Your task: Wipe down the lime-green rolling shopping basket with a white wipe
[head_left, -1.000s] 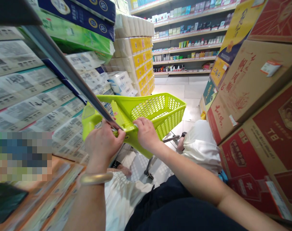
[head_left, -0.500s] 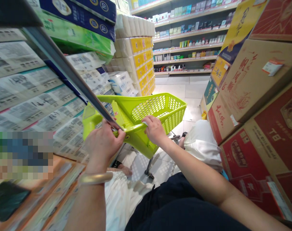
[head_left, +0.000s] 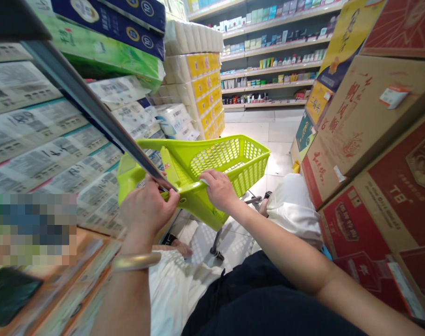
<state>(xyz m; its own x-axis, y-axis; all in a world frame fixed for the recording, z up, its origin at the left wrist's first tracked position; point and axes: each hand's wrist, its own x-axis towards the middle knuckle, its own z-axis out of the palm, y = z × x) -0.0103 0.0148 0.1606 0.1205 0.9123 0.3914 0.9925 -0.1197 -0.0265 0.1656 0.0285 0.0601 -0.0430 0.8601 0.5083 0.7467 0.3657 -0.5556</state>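
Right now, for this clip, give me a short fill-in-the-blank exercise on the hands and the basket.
The plastic shopping basket is ____ in colour.
The left hand and the right hand both hold the basket's ____.
The metal bangle is on the ____ wrist.
The red-printed cardboard cartons are stacked to the ____ of the basket.

Missing words: lime green; handle; left; right.

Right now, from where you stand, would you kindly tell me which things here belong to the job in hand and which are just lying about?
In use: left hand, right hand, lime-green plastic shopping basket.
Just around: stacked toilet paper packs, cardboard cartons, store shelves.
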